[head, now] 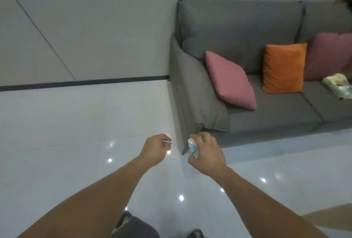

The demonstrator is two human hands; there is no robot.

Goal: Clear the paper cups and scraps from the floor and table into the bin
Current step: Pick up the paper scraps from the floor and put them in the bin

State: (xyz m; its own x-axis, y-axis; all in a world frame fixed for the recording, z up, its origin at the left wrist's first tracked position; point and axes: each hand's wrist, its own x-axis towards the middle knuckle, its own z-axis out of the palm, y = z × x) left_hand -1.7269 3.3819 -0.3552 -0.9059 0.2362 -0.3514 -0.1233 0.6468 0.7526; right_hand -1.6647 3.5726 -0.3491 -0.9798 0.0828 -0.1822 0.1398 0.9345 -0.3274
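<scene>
Hands are both occupied, and both hang in the air just in front of the near corner of the grey sofa [238, 28]. The left hand [154, 149] pinches a thin white scrap [168, 142] between thumb and fingertips. The scrap's long axis is almost level, and its free end points toward the sofa corner. The right hand [204, 152] is the one nearer to the sofa. Its fingers are curled around a crumpled white and blue paper [192, 146], maybe a crushed cup, which sticks out toward the left hand. So the rubbish is in the grips, not on the floor [76, 123] beside the sofa. The bin is not visible, so I cannot tell in which direction from the sofa it stands. I judge that the next move is to turn, find it, and carry both pieces there.
</scene>
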